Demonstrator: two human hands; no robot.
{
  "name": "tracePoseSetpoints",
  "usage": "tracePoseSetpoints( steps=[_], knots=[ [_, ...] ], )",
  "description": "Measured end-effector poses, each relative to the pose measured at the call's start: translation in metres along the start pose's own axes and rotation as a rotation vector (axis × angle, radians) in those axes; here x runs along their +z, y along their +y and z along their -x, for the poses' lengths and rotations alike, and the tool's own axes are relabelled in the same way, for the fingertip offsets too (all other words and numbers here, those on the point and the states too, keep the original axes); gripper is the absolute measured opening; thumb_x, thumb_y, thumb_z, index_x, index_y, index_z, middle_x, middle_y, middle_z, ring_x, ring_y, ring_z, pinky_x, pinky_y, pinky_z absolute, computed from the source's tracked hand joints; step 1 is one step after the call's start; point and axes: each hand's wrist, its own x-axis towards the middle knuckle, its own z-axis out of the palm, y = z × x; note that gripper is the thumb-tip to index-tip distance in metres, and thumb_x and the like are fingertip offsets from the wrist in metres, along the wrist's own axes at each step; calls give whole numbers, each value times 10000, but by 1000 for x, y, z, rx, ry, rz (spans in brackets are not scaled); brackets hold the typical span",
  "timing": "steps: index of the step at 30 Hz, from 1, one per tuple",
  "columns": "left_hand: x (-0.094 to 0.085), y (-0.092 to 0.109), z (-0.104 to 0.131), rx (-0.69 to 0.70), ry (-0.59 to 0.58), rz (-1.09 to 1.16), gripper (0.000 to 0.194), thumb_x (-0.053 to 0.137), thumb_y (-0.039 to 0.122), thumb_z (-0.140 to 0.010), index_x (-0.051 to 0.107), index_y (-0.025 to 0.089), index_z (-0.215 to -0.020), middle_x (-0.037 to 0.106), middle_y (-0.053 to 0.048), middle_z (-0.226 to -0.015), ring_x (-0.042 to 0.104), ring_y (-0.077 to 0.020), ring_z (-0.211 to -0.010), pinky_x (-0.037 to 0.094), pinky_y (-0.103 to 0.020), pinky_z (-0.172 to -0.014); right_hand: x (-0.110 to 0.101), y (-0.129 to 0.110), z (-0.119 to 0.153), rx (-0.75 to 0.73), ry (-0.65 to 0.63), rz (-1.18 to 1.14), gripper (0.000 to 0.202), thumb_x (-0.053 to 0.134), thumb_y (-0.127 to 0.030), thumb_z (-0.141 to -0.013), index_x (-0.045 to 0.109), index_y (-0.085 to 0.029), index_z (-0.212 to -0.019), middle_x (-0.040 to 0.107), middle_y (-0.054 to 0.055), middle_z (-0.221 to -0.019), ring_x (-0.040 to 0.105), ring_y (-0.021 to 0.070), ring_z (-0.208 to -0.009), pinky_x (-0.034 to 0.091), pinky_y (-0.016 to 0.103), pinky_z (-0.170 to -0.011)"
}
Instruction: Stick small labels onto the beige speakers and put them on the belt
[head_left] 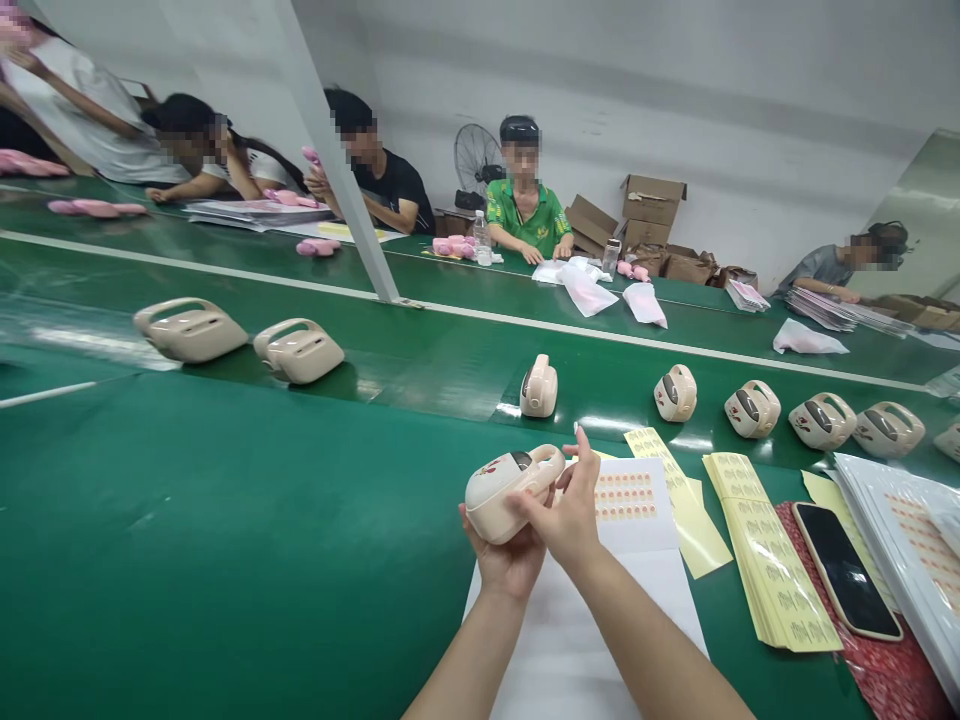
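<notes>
While the left hand (510,572), fingers curled, cups the device (491,500) above the far-left part of the sheet (654,556), the right hand (570,515) lays its thumb along the side, forefinger raised; whether its other fingers grip is unclear. Stickers (626,495) left on the sheet suggest work unfinished; beyond it stand more devices (538,390), several, like the held one, bearing red motifs (490,467).

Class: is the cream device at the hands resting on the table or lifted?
Lifted: the left hand cups the cream device from below, right hand touching it.
</notes>
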Motion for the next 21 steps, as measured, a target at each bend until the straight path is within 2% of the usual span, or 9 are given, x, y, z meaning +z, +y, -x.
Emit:
tracePoseSetpoints(
  steps=[2, 5, 8, 10, 12, 15, 18, 21],
  knots=[
    [-2, 4, -1, 35, -3, 1, 611, 553, 513, -722, 445, 256, -1265, 626, -58, -1164, 540, -238, -1113, 437, -306, -924, 0, 8, -9, 43, -41, 0, 754, 657, -382, -647, 298, -212, -1287, 477, 93, -1069, 500, 166, -726, 472, 351, -686],
    [-3, 12, -4, 68, -54, -10, 586, 562, 520, -705, 484, 277, -1232, 635, -41, -1154, 547, -239, -1106, 458, -312, -906, 5, 25, -31, 137, -102, 21, 527, 468, -317, -801, 313, -188, -1288, 530, 79, -1005, 467, 132, -607, 459, 328, -666],
    [-1, 19, -6, 72, -114, -41, 555, 568, 534, -688, 528, 294, -1187, 626, -34, -1175, 542, -247, -1113, 466, -301, -896, 16, 39, -49, 117, -292, 227, 485, 469, -198, -782, 378, -176, -1257, 589, 74, -998, 507, 173, -721, 427, 329, -723],
    [-1, 21, -7, 91, -139, -51, 568, 550, 529, -707, 499, 293, -1221, 618, -46, -1187, 541, -246, -1114, 467, -299, -894, 25, 44, -55, 47, -458, 437, 512, 517, -160, -739, 417, -176, -1241, 614, 75, -1002, 505, 218, -855, 393, 335, -764],
    [-3, 20, -8, 106, -159, -52, 592, 524, 526, -731, 453, 281, -1266, 613, -64, -1193, 541, -251, -1114, 464, -307, -898, 32, 46, -54, 16, -553, 588, 470, 513, -165, -747, 458, -182, -1213, 628, 79, -989, 495, 241, -896, 368, 333, -758],
    [-10, 18, -9, 101, -163, -4, 622, 471, 532, -766, 353, 295, -1329, 585, -60, -1233, 508, -260, -1150, 451, -336, -915, 37, 48, -48, -8, -593, 649, 322, 453, -207, -803, 539, -201, -1114, 622, 89, -1026, 491, 243, -876, 345, 334, -738],
    [-15, 17, -9, 107, -138, 44, 643, 432, 530, -791, 251, 314, -1369, 563, -41, -1262, 474, -249, -1184, 426, -362, -943, 39, 52, -42, -97, -619, 631, 263, 466, -240, -795, 575, -214, -1033, 587, 96, -1116, 482, 244, -871, 332, 346, -734],
    [-15, 17, -8, 124, -82, 12, 631, 432, 557, -786, 303, 305, -1350, 601, -24, -1212, 489, -219, -1170, 407, -338, -961, 43, 56, -38, -80, -495, 354, 205, 505, -215, -750, 590, -219, -937, 612, 71, -1057, 497, 216, -820, 340, 339, -736]
  ],
)
